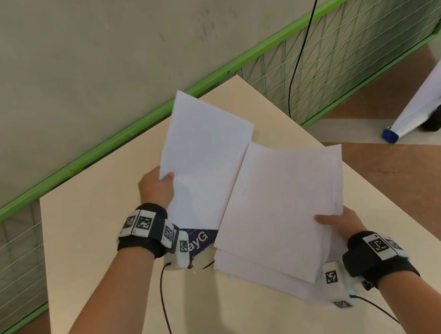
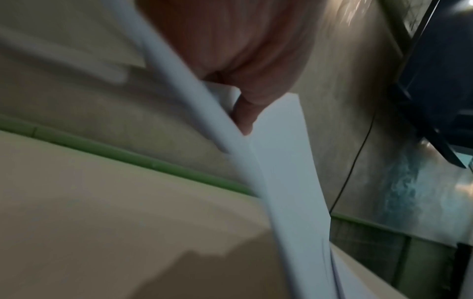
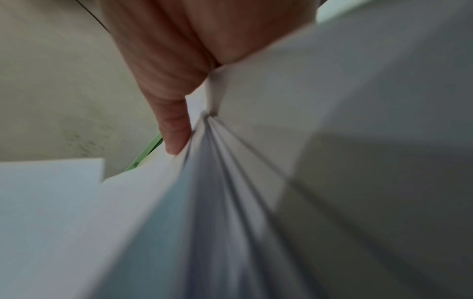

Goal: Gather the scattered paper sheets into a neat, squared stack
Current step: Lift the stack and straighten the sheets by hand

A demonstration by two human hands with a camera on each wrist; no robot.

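Two bundles of white paper are lifted above a beige table (image 1: 90,236). My left hand (image 1: 158,186) pinches the left edge of the far bundle of sheets (image 1: 204,152), thumb on top; the left wrist view shows the thumb (image 2: 245,113) pressed on that paper (image 2: 286,172). My right hand (image 1: 338,222) grips the near-right edge of a thicker bundle of several sheets (image 1: 282,209), which overlaps the far bundle's right side. In the right wrist view my thumb (image 3: 174,129) clamps the fanned sheets (image 3: 217,202), whose edges are uneven.
A dark blue printed packet (image 1: 200,242) lies on the table under the papers, mostly hidden. A green mesh fence (image 1: 338,51) runs behind the table against a grey wall. A black cable (image 1: 303,36) hangs down. On the brown floor at right lies a white roll (image 1: 426,99).
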